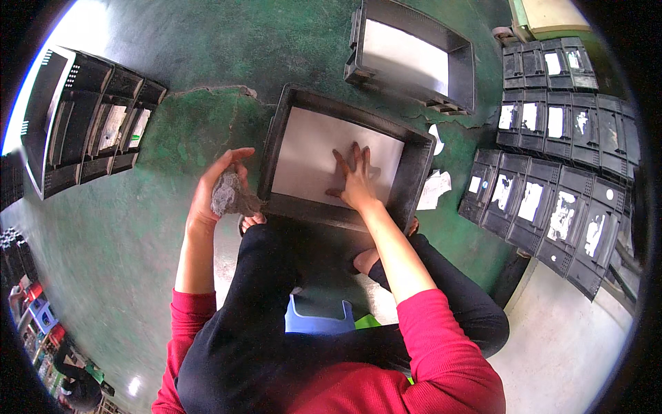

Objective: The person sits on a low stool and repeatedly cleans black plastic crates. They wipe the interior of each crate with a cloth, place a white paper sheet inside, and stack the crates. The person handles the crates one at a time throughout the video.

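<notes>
A black plastic crate with a white sheet lying over its bottom stands on the floor in front of my knees. Inside it my right hand reaches down with fingers spread, over or against the sheet; whether the fingertips press on it is hard to tell. To the left of the crate, my left hand is curled round a crumpled grey rag. Part of the rag hangs below the palm, near the crate's left wall.
Another black crate with a white bottom stands at the far right. Stacked black crates line the right side; more crates stand at left. Torn paper lies on the green floor. Beneath me is a blue stool.
</notes>
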`<state>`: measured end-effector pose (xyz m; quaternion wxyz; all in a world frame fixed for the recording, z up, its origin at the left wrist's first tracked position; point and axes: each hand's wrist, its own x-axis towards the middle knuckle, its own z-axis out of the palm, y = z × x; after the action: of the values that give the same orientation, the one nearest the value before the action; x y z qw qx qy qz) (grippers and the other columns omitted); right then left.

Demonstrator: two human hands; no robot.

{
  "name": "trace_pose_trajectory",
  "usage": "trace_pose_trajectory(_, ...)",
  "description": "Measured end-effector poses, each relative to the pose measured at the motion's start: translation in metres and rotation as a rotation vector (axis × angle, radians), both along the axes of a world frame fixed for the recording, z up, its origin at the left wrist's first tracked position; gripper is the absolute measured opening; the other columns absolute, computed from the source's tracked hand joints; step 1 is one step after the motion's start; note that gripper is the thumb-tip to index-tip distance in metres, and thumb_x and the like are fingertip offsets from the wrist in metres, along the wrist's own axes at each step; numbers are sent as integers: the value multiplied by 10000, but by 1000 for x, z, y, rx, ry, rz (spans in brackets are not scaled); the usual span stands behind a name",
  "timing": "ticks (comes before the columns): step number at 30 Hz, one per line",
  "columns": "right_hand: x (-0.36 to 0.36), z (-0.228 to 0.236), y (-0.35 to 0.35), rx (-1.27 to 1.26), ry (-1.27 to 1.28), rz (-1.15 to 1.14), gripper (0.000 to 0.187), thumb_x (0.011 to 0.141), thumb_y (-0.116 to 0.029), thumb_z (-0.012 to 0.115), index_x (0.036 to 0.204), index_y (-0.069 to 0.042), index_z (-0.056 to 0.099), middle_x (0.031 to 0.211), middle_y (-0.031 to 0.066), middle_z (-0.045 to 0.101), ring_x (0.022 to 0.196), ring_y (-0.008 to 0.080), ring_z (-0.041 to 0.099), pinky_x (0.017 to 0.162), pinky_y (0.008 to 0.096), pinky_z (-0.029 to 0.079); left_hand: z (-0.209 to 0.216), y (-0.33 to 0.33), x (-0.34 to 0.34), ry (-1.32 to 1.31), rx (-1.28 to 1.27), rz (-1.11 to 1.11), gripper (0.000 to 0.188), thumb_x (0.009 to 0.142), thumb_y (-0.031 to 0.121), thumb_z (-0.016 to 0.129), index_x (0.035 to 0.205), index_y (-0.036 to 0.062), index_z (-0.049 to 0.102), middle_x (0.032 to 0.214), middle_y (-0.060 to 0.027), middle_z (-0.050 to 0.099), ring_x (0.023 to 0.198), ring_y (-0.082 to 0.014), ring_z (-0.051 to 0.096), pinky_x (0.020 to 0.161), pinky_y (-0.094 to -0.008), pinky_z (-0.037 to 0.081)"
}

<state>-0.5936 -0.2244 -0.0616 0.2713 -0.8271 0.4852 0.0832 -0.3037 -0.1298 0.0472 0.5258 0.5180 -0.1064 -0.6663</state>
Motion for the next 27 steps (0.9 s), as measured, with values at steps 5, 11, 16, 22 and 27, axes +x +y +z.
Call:
trace_pose_trajectory(5, 5, 20, -9, 47, 26, -34, 1004, 603, -371, 826, 1434, -337, 264, 1534, 149, 9, 1401, 418, -18, 982, 760, 141, 0, 4, -3, -6, 5, -9, 443, 946, 352, 465, 1186, -8, 561, 730, 4, 534, 647, -88, 531, 592, -216, 421)
trace_pose_trajectory(11, -85, 51, -18, -800, -28, -444, 908, 664, -211, 753, 1396, 33, 272, 1393, 247, 323, 1309, 409, 281, 1113, 494, 169, 18, 34, 12, 6, 49, 36, 458, 946, 376, 459, 1251, 39, 517, 769, 5, 547, 663, -98, 514, 593, -231, 413)
trace_pose_trajectory(16, -157, 38, -16, 371, -289, -910, 485, 785, -210, 644, 1128, 117, 541, 1011, 186, 632, 890, 291, 615, 774, 434, 486, 41, 71, 31, 57, 0, 178, 402, 933, 363, 513, 1181, 54, 581, 768, 22, 564, 636, -65, 537, 571, -198, 430)
trace_pose_trajectory(22, -85, 147, -33, 379, -560, -796, 319, 759, -275, 670, 919, -7, 603, 767, 78, 641, 587, 172, 623, 509, 317, 526, 80, 179, 53, 5, -77, 381, 384, 958, 313, 479, 1200, 20, 541, 698, 14, 534, 576, -77, 493, 512, -216, 406)
trace_pose_trajectory(27, 73, 275, -30, 801, -806, -515, 451, 777, -342, 664, 1043, 13, 587, 885, 104, 673, 670, 204, 666, 584, 338, 577, 99, 260, 46, -366, -68, 406, 352, 952, 322, 491, 1188, 74, 574, 758, 41, 557, 594, -48, 515, 518, -198, 408)
